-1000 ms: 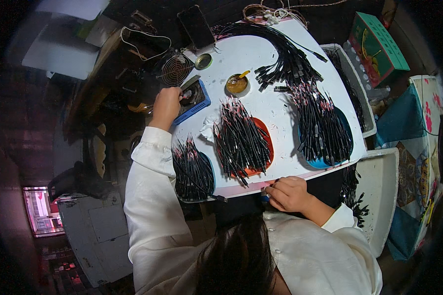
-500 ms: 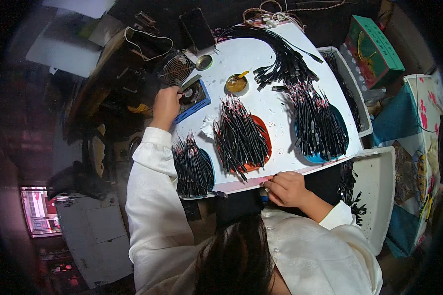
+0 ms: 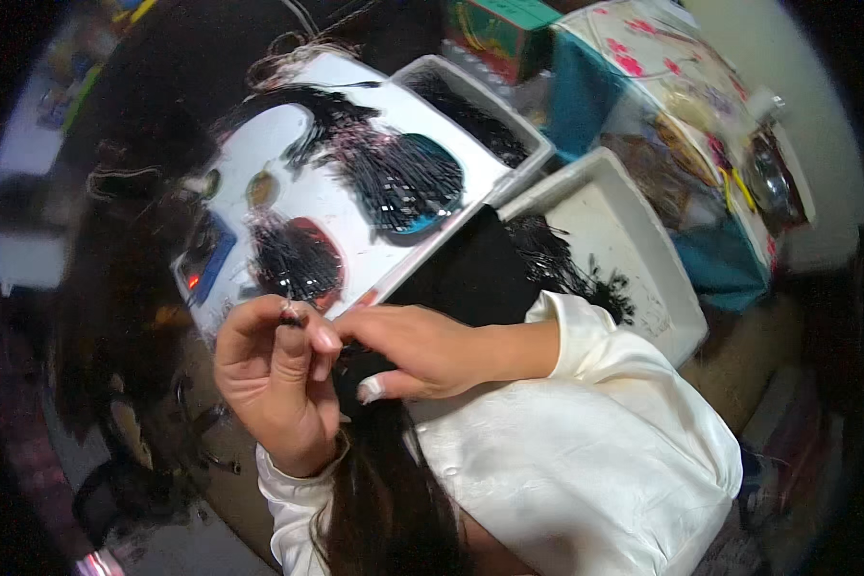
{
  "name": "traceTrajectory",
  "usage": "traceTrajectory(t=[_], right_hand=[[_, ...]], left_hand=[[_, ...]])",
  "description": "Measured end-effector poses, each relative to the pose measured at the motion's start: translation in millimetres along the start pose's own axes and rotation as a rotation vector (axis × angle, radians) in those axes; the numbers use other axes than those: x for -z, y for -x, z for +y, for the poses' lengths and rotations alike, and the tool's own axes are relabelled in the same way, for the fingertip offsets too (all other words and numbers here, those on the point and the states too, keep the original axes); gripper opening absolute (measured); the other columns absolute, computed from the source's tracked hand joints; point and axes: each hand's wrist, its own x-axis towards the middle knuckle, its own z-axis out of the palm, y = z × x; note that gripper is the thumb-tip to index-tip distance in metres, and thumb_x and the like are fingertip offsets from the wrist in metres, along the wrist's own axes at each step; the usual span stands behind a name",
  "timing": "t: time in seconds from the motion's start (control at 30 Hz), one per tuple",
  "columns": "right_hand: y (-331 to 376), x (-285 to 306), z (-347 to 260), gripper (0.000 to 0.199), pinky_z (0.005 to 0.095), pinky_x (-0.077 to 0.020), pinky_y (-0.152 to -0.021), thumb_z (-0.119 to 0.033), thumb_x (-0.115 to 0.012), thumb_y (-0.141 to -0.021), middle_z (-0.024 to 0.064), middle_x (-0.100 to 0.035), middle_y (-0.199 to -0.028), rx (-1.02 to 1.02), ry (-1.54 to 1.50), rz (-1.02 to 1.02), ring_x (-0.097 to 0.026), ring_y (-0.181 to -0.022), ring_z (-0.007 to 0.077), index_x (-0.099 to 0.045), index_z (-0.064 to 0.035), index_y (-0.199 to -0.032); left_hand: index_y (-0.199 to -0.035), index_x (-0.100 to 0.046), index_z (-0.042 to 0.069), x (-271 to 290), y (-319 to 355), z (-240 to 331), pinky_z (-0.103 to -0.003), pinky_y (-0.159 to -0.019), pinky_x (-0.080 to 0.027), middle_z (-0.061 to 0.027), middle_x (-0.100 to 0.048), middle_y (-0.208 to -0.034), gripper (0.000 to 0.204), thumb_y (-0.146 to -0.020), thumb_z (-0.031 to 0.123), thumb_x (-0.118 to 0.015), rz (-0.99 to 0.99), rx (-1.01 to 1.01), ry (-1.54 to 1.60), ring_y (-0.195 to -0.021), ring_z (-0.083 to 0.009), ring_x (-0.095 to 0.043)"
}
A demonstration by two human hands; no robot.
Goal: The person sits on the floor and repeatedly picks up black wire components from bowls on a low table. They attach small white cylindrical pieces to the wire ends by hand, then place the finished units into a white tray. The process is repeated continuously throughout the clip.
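My left hand point(image 3: 280, 379) is raised in front of the table's near edge, its thumb and fingers pinched around a small dark piece too blurred to name. Beside it, my right hand point(image 3: 418, 350) reaches leftward, fingers stretched out and thumb apart; its fingertips lie partly behind the left hand. The right thumb has something whitish on it. Just beyond, thin black cables point(image 3: 293, 264) with reddish ends lie bunched on a red plate point(image 3: 328, 248). Farther right, another bundle of black cables point(image 3: 403, 182) rests on a blue plate point(image 3: 422, 225).
On the white table point(image 3: 360, 274) stand a blue holder point(image 3: 213, 264) with a red glow and a small round tin point(image 3: 261, 189). Right of the table are a grey bin point(image 3: 538, 154) and a white foam box point(image 3: 658, 278) with black cables. A green box point(image 3: 509, 34) stands behind.
My left hand has come back from the blue holder to the right hand, with a small dark piece pinched in it. The right hand has left the table edge. The view has turned right.
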Motion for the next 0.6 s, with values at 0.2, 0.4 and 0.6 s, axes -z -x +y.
traceTrajectory(t=[0.2,0.4,0.6], right_hand=[[80.4,82.6,-37.5,0.025,0.0332,-0.0456,-0.063,-0.023,-0.044,-0.098,0.0143,-0.056,-0.086,-0.451,-0.200,0.353,-0.055,-0.070,0.0250,-0.047,-0.0009,-0.110],[159.4,189.8,-121.8,0.032,0.0211,-0.0384,-0.058,-0.031,-0.040,-0.102,0.0045,-0.053,-0.076,-0.351,0.134,0.682,-0.048,-0.064,0.0085,-0.049,-0.0007,-0.105],[220.5,177.2,-9.6,0.024,0.0239,-0.0425,-0.061,-0.025,-0.040,-0.103,0.0034,-0.056,-0.074,-0.937,-0.004,0.536,-0.053,-0.065,0.0108,-0.050,-0.0037,-0.098]], left_hand=[[-0.142,-0.031,-0.003,-41.8,7.1,-48.7,-0.038,-0.099,-0.044,-0.0245,-0.048,-0.135,0.059,-0.094,0.018,-0.057,-0.284,0.219,-0.008,-0.126,-0.0304,-0.048],[-0.127,-0.048,-0.006,11.2,17.1,-66.8,-0.026,-0.079,-0.049,-0.0183,-0.062,-0.110,0.040,-0.090,0.005,-0.058,-0.124,0.355,-0.216,-0.093,-0.0181,-0.061],[-0.112,-0.060,-0.005,67.2,44.1,-49.3,-0.022,-0.070,-0.047,-0.0085,-0.064,-0.095,0.025,-0.091,0.007,-0.061,0.240,0.361,-0.518,-0.077,-0.0105,-0.059]])
